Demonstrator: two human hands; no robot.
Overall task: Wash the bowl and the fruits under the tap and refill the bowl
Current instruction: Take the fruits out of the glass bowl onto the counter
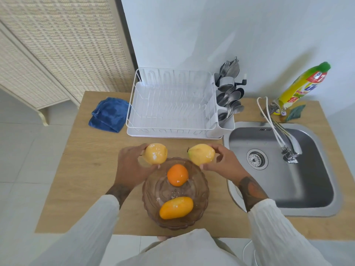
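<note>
1. Head view, the hands: the left hand has its grip around a pale yellow fruit, thumb and fingers curled at its sides, holding it above the far left rim of the bowl. The right hand grips a yellow mango with a greenish tip and short stem, above the far right rim.

2. Head view, the bowl: the brown glass bowl stands on the wooden counter just in front of the person, beside the sink. An orange and a deeper orange mango lie inside it, apart from each other. White specks show on the fruits and on the bowl's floor; I cannot tell whether they are dirt, powder or drops.

3. Head view, the washing place: the steel sink lies to the right, its basin looking dry, and no water runs from the tap. A bottle of dish liquid stands behind the sink. The dish rack holds only cutlery in its side caddy; a folded blue cloth lies to its left.

4. Progress, as I judge it: the task seems at its very start. Two fruits are lifted out and two remain in the bowl. All the washing of bowl and fruits is still ahead, and the refilling too.
</note>
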